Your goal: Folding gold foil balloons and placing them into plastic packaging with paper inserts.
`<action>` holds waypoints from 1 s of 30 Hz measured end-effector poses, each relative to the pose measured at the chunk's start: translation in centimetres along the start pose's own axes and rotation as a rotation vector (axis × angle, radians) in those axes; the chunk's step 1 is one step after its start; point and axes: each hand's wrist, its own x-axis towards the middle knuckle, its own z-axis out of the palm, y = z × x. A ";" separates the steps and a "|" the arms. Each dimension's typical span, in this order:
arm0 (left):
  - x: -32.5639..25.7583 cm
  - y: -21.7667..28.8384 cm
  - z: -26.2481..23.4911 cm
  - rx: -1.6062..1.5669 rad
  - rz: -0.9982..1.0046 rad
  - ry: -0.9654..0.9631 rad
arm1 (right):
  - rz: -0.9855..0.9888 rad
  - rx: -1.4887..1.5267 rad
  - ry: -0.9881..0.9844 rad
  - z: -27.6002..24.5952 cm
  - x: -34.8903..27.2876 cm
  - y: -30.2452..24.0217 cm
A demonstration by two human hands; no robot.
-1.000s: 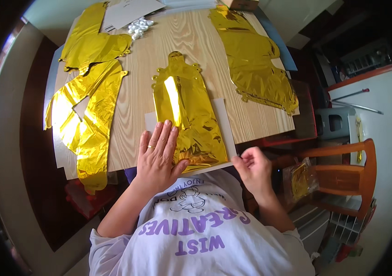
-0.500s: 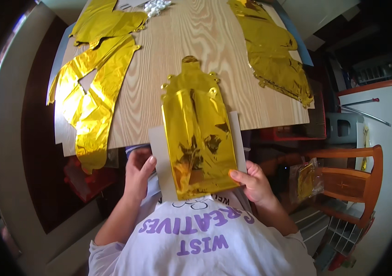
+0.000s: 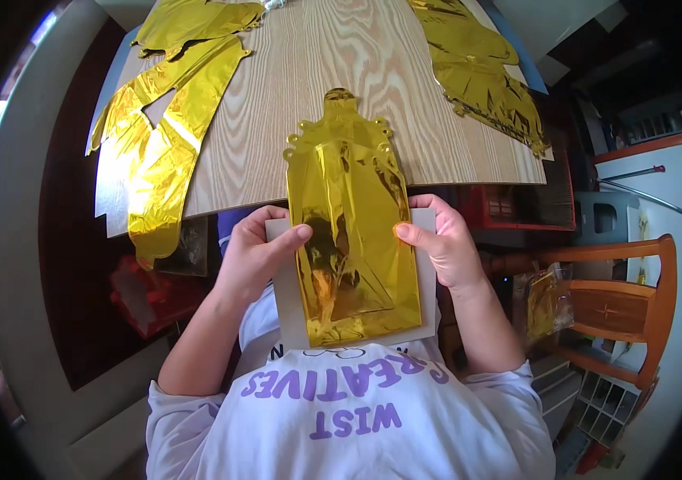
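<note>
A flat, folded gold foil balloon (image 3: 353, 248) lies over a pale grey card (image 3: 286, 300) in front of my body. Its narrow top and small side tabs reach over the front edge of the table. My left hand (image 3: 254, 254) pinches the card and foil at the left side, thumb on top and fingers behind. On the opposite side my right hand (image 3: 447, 246) grips them the same way. The fingers under the card are mostly hidden.
Flattened gold foil balloons lie on the wooden table (image 3: 277, 136), one group on the left (image 3: 173, 152) and another on the right (image 3: 477, 64). A wooden chair (image 3: 609, 300) stands at right beside a clear packet (image 3: 545, 304). A red crate (image 3: 521, 210) sits beneath the table.
My left hand has come onto the card and foil, its thumb now pressing on top. My right hand has shifted farther up the opposite edge. The foil's surface creases look different.
</note>
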 end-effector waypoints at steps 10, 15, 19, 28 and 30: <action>-1.6 1.8 1.5 0.278 0.422 -0.137 | -0.387 -0.279 -0.007 0.6 -2.2 -1.0; -3.4 4.6 1.6 0.651 0.702 -0.211 | -0.412 -0.560 -0.016 0.6 -4.2 -4.3; -5.5 6.0 2.5 0.509 0.445 -0.174 | -0.229 -0.581 -0.003 1.6 -6.1 -7.1; -6.3 6.7 1.2 0.512 0.483 -0.270 | -0.264 -0.310 -0.122 1.5 -6.1 -7.3; -5.9 6.3 1.7 0.431 0.433 -0.201 | -0.220 -0.293 -0.093 1.9 -5.5 -6.9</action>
